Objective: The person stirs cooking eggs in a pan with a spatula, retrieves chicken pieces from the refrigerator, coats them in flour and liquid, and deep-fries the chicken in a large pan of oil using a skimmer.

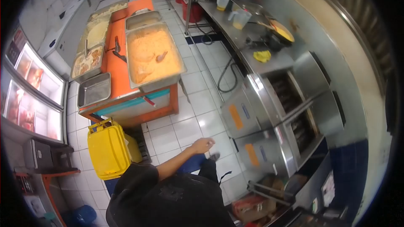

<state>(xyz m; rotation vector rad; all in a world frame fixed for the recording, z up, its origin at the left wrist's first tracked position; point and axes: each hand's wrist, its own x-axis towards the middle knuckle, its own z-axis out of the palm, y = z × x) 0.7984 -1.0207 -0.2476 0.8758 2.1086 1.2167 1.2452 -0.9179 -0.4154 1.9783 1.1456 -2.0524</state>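
On the two steel units we see orange labels — one on each front, with a small blue mark beside it — but we can read no lettering anywhere, all being too blurred or small.

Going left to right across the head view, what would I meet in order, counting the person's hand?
Lit display fridge → yellow bin → left hand → steel appliances with orange stickers.
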